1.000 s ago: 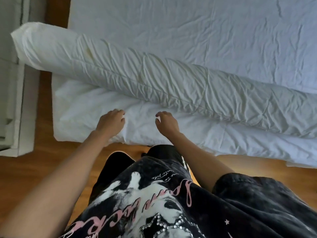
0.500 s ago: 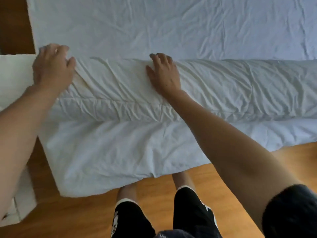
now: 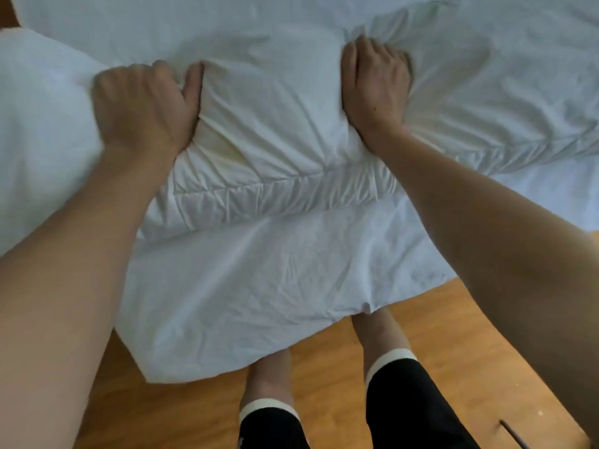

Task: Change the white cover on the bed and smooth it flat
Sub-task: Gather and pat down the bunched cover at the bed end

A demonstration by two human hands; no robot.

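A long roll of white cover (image 3: 269, 124) lies across the near side of the bed (image 3: 291, 21), wrinkled and bunched. My left hand (image 3: 142, 105) is clenched on the roll at the left, thumb pressed into the cloth. My right hand (image 3: 376, 82) grips the roll further right, fingers curled over its far side. Between the two hands the fabric is pulled into folds. Below the roll a flat white layer (image 3: 252, 286) hangs over the bed's near edge toward the floor.
Wooden floor (image 3: 437, 335) runs along the bed's near side. My legs in black shorts (image 3: 408, 396) stand close against the hanging edge. The white sheet on the mattress stretches away beyond the roll.
Both hands went from lying on the roll to clenching it, and the roll has bunched and lifted between them. The view has moved closer to the bed.
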